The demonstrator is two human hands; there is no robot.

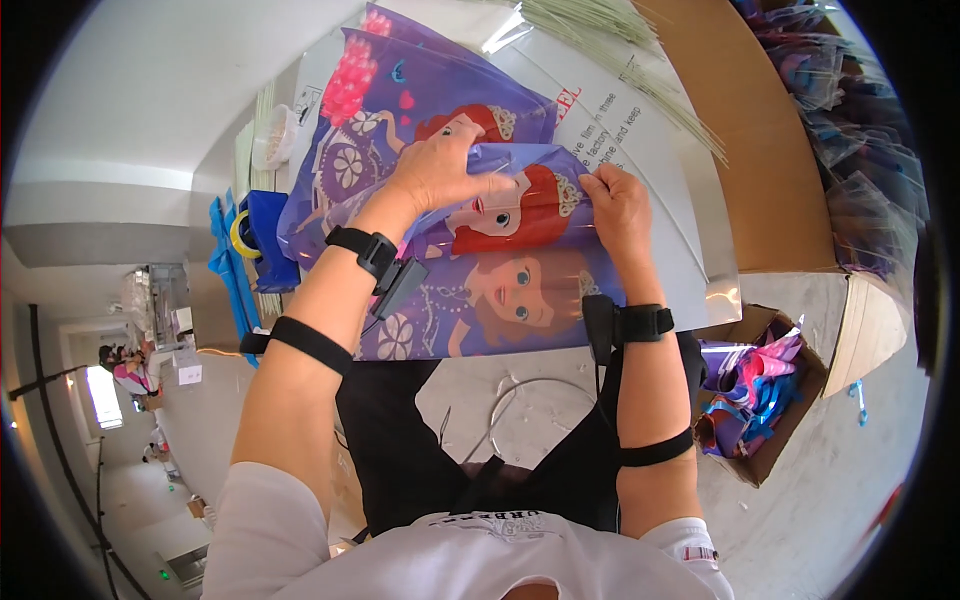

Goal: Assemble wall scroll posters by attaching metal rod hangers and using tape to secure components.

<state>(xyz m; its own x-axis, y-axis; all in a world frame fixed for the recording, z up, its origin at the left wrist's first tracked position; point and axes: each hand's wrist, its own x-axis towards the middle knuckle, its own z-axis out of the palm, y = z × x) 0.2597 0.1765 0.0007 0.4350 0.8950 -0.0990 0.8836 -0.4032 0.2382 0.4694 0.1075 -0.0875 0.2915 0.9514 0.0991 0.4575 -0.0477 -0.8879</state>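
A purple plastic sheet (515, 225) printed with a red-haired cartoon princess is lifted and folded over in front of me. My left hand (435, 178) grips its upper edge, thumb on the near face and fingers behind. At the sheet's right corner, my right hand (620, 205) pinches the edge between thumb and fingers. Beneath and beyond lie more of the same printed sheets (430, 85), fanned out at the far side. How many layers my hands hold is hidden.
Pale thin strips (590, 20) lie across the white printed board (690, 235) on the table. A blue tape dispenser (268, 240) stands at the left. To the right are a cardboard box (765, 450) of crumpled colourful film and several clear-wrapped packs (860, 200).
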